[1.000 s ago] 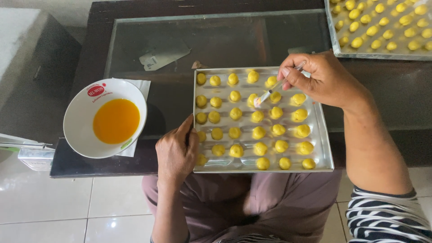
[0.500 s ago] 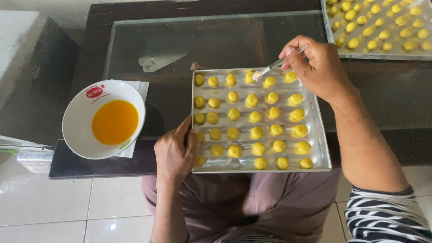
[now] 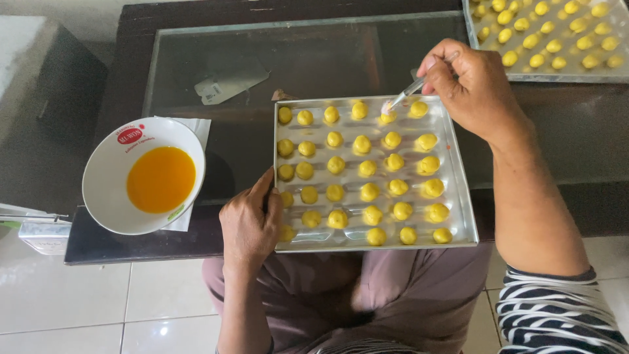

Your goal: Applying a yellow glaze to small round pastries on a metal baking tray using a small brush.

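Bowl (image 3: 105, 177) of yellow liquid sits left; left hand (image 3: 249, 223) grips tray (image 3: 458, 203), right hand (image 3: 468, 82) pinches brush (image 3: 403, 95).

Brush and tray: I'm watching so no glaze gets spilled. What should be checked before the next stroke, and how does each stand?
1. Tray steadied: ok, left hand grips its near-left edge.
2. Brush held: ok, in right hand.
3. Tip on a dough ball: ok, far row.
4. Tray fully on table: not ok, near edge overhangs the lap.
5. Bowl of yellow liquid upright: ok.
6. Glaze left on bristles: cannot tell.
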